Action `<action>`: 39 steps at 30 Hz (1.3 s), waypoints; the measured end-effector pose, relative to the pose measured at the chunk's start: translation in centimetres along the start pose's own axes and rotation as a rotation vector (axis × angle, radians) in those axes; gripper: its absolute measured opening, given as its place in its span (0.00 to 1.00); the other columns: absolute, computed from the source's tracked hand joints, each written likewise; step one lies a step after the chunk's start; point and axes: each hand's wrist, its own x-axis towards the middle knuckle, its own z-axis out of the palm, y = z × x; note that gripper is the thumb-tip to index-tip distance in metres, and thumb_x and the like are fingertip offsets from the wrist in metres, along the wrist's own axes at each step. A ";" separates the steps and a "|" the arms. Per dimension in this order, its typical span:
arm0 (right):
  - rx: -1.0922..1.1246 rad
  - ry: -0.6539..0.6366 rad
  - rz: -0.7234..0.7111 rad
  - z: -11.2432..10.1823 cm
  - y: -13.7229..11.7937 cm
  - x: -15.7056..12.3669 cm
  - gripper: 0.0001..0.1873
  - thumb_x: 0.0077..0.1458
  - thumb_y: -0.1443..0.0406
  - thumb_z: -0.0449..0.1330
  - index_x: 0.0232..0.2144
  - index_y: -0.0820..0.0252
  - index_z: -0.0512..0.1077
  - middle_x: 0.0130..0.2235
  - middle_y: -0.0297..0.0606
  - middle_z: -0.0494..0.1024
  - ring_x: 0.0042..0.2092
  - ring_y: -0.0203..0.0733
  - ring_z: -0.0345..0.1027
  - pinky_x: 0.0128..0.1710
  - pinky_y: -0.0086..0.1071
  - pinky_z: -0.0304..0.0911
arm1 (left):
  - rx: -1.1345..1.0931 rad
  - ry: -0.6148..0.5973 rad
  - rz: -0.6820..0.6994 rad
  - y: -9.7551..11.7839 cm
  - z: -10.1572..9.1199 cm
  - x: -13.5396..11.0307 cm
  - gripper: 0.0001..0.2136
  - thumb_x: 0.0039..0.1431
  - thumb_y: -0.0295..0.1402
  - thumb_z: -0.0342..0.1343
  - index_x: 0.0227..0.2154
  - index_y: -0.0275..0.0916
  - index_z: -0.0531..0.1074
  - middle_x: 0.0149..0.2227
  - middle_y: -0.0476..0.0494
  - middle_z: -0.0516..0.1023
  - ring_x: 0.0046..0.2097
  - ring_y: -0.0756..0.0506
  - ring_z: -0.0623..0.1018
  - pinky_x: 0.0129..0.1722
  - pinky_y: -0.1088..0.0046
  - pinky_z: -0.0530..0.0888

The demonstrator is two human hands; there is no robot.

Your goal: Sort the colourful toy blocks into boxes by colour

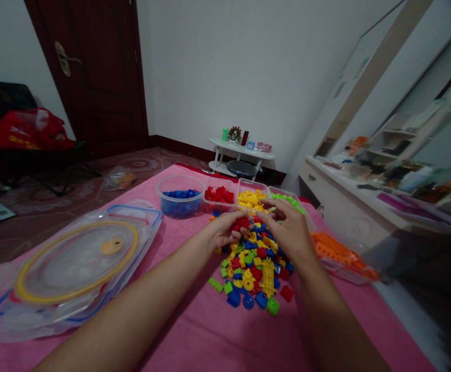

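Observation:
My left hand [225, 230] is closed around a few red toy building bricks [241, 223], palm turned up, above the far part of a mixed heap. Close beside it, my right hand [289, 227] reaches over the heap with thumb and forefinger apart; its other fingers are partly hidden. Under both hands lies the heap of building bricks [249, 258] in red, yellow, blue and green. Just beyond the hands stand a round tub of blue bricks [181, 202], a box of red bricks [220, 195], a box of yellow bricks [251, 198] and a box of green bricks [287, 199].
Stacked clear lids [74, 263] lie at the left of the pink cloth [206, 330]. At the right edge sits a box of orange pieces [342, 256]. Farther off are a white shelf [244, 150], a cluttered dresser [349, 196] and a door [93, 77].

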 end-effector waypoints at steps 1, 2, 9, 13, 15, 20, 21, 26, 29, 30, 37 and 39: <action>-0.008 0.017 0.000 -0.3 0.0 0.0 0.14 0.50 0.61 0.60 0.39 0.60 0.75 0.38 0.40 0.74 0.30 0.36 0.65 0.30 0.31 0.63 | 0.017 0.017 0.018 0.5 0.0 0.3 0.07 0.56 0.32 0.54 0.33 0.32 0.69 0.22 0.48 0.69 0.17 0.58 0.64 0.11 0.88 0.53; -0.013 0.030 0.001 -0.5 0.1 0.1 0.13 0.50 0.62 0.60 0.38 0.60 0.75 0.37 0.40 0.75 0.30 0.36 0.65 0.31 0.31 0.63 | 0.043 0.036 0.055 1.0 -0.1 0.7 0.06 0.56 0.31 0.53 0.31 0.32 0.69 0.22 0.48 0.68 0.17 0.58 0.63 0.11 0.88 0.53; -0.017 0.049 0.031 -1.2 0.2 0.2 0.13 0.51 0.62 0.58 0.38 0.61 0.75 0.37 0.40 0.76 0.28 0.35 0.65 0.29 0.31 0.63 | 0.681 0.507 0.501 6.8 -1.9 5.1 0.07 0.53 0.32 0.54 0.25 0.32 0.69 0.20 0.47 0.69 0.21 0.54 0.68 0.21 0.81 0.65; -0.081 0.077 0.025 -1.8 0.5 0.3 0.13 0.50 0.62 0.58 0.38 0.61 0.75 0.38 0.42 0.76 0.29 0.36 0.64 0.30 0.31 0.62 | 1.014 0.629 0.638 9.2 -3.0 5.5 0.11 0.47 0.34 0.59 0.33 0.32 0.74 0.31 0.41 0.77 0.37 0.46 0.75 0.37 0.74 0.70; -0.125 0.070 0.023 -1.9 0.9 0.4 0.13 0.50 0.62 0.58 0.37 0.61 0.75 0.37 0.41 0.76 0.29 0.36 0.64 0.31 0.31 0.62 | 1.233 0.634 0.754 9.3 -2.8 4.9 0.14 0.47 0.35 0.60 0.37 0.33 0.75 0.39 0.38 0.77 0.45 0.42 0.74 0.45 0.71 0.68; -0.226 -0.089 0.043 -1.8 1.5 0.4 0.10 0.49 0.64 0.57 0.33 0.61 0.76 0.33 0.39 0.76 0.29 0.36 0.65 0.31 0.31 0.60 | 1.450 0.398 0.824 5.8 -1.5 3.1 0.13 0.51 0.33 0.54 0.38 0.34 0.77 0.37 0.40 0.79 0.39 0.44 0.76 0.41 0.72 0.69; -0.242 -0.142 0.045 -1.7 1.5 0.3 0.09 0.48 0.65 0.57 0.31 0.61 0.76 0.32 0.38 0.76 0.30 0.37 0.66 0.31 0.30 0.60 | 1.469 0.346 0.781 4.9 -1.4 2.7 0.13 0.51 0.33 0.53 0.36 0.34 0.78 0.34 0.41 0.79 0.36 0.45 0.76 0.38 0.73 0.70; -0.263 -0.539 0.027 -0.4 0.4 -0.9 0.08 0.45 0.71 0.57 0.26 0.57 0.76 0.28 0.32 0.77 0.30 0.35 0.68 0.30 0.27 0.57 | 1.593 0.200 0.553 1.8 -2.1 0.8 0.09 0.46 0.32 0.56 0.28 0.36 0.79 0.27 0.45 0.78 0.29 0.49 0.74 0.28 0.77 0.66; -0.435 -0.624 0.061 1.0 -0.5 -1.8 0.05 0.43 0.63 0.63 0.27 0.55 0.76 0.28 0.33 0.77 0.30 0.37 0.68 0.28 0.28 0.54 | 1.604 0.144 0.423 1.6 -3.0 0.1 0.09 0.45 0.30 0.56 0.29 0.36 0.79 0.28 0.46 0.79 0.30 0.49 0.74 0.28 0.79 0.66; -0.516 -0.614 0.076 1.5 -0.7 -2.1 0.09 0.42 0.59 0.65 0.28 0.55 0.76 0.29 0.35 0.77 0.31 0.39 0.69 0.28 0.29 0.54 | 1.600 0.110 0.392 1.7 -3.2 0.0 0.10 0.45 0.29 0.56 0.31 0.36 0.79 0.29 0.46 0.79 0.30 0.49 0.74 0.29 0.79 0.66; -0.681 -0.563 0.077 3.0 -1.1 -3.0 0.10 0.47 0.58 0.63 0.32 0.54 0.75 0.36 0.39 0.77 0.38 0.44 0.70 0.31 0.31 0.55 | 1.691 -0.098 0.366 2.0 -3.7 -0.6 0.21 0.35 0.36 0.65 0.38 0.40 0.77 0.32 0.48 0.78 0.28 0.49 0.72 0.26 0.79 0.64; -0.653 -0.564 0.079 3.0 -1.2 -3.0 0.08 0.47 0.59 0.62 0.32 0.53 0.75 0.36 0.38 0.77 0.37 0.43 0.70 0.30 0.30 0.54 | 1.690 -0.047 0.405 1.8 -3.5 -0.6 0.21 0.33 0.41 0.66 0.35 0.40 0.77 0.30 0.48 0.77 0.28 0.49 0.72 0.25 0.79 0.63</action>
